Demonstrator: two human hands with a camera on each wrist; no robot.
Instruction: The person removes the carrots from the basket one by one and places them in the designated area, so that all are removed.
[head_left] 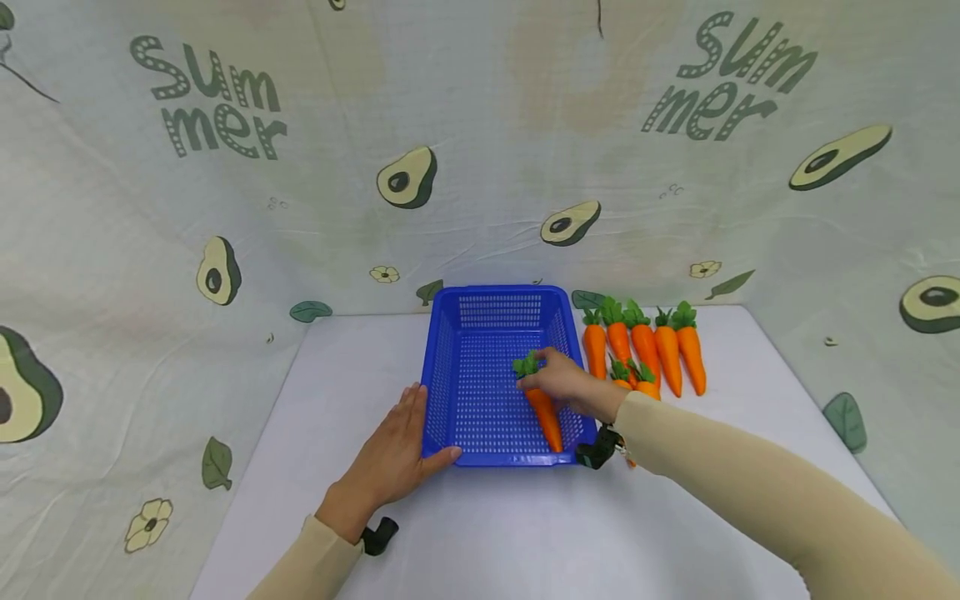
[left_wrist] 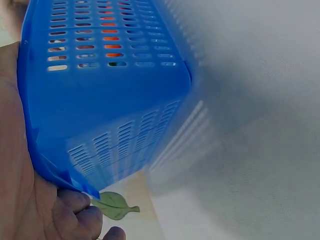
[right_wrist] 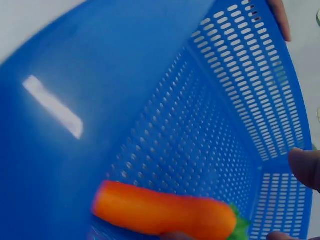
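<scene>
An orange carrot [head_left: 545, 419] with green leaves is inside the blue plastic basket [head_left: 440, 367], toward its right side. Over the carrot's leafy end reaches my right hand [head_left: 558, 377]. In the right wrist view, the thumb [right_wrist: 305, 167] stands apart from the carrot [right_wrist: 165, 207], while a fingertip is at its lower edge. My left hand [head_left: 393, 446] lies along the basket's left rim near the front corner, fingers extended and thumb over the front rim. Seen from the left wrist, its palm is against the basket [left_wrist: 100, 90].
Several more carrots [head_left: 667, 354] lie on the white table [head_left: 480, 533] to the right of the basket, the nearer ones partly hidden by my right arm. A cloth [head_left: 480, 83] printed with avocados and lettering hangs behind and along both sides.
</scene>
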